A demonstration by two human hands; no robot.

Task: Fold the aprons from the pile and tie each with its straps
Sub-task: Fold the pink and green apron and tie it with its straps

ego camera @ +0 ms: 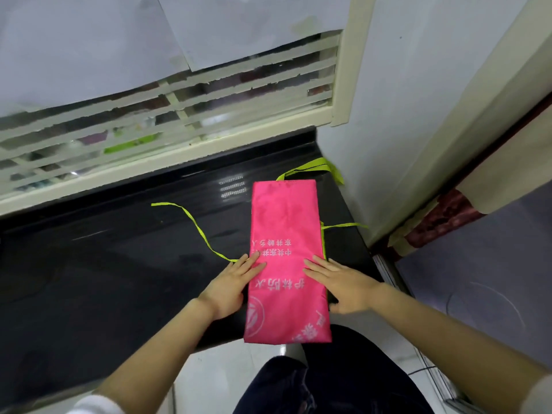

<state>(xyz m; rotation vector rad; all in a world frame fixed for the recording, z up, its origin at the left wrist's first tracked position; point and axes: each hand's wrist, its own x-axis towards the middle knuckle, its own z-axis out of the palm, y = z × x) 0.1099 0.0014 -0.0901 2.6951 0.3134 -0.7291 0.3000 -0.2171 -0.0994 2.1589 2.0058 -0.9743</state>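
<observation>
The apron (286,234), folded to a strip, is laid on the worktop (119,264), overhanging at 6 o'clock, and pressed flat by the left hand (233,286) and right hand (340,286), each grip spread. A crosswise fold is likely required next, before the straps (200,230) are tied.

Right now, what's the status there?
Left hand and right hand flat on pink apron. Folded long on black counter; green straps loose, untied. Nothing blocking.

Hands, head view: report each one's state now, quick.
Left hand: open, straight fingers pressing the folded pink apron at its left edge.
Right hand: open, fingers flat on the apron's right side, holding nothing.
</observation>
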